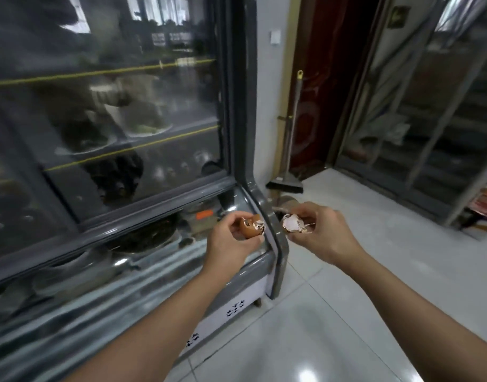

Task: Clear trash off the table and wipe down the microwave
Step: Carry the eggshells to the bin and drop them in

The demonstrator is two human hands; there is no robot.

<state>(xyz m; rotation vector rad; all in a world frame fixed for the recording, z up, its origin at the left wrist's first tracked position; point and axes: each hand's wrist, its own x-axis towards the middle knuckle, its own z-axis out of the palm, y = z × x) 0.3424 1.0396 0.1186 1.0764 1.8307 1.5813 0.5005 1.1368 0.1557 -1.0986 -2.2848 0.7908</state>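
With the left hand (pixel 231 238) gripping a brown eggshell half (pixel 252 228) and the right hand (pixel 319 232) gripping a second eggshell half (pixel 293 224) beside the glass display cabinet (pixel 126 133), carrying them cupped and level is advisable, preventing fragments dropping onto the tiled floor (pixel 333 299)

Left hand (pixel 231 238) grips brown eggshell (pixel 252 228); right hand (pixel 322 232) grips white eggshell (pixel 293 224).

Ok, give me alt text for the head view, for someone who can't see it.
A person's left hand and right hand each hold broken eggshell pieces, a brown shell in the left and a white-lined shell in the right, in front of a glass-fronted display cabinet. A broom leans in the corner beyond, on a white tiled floor.
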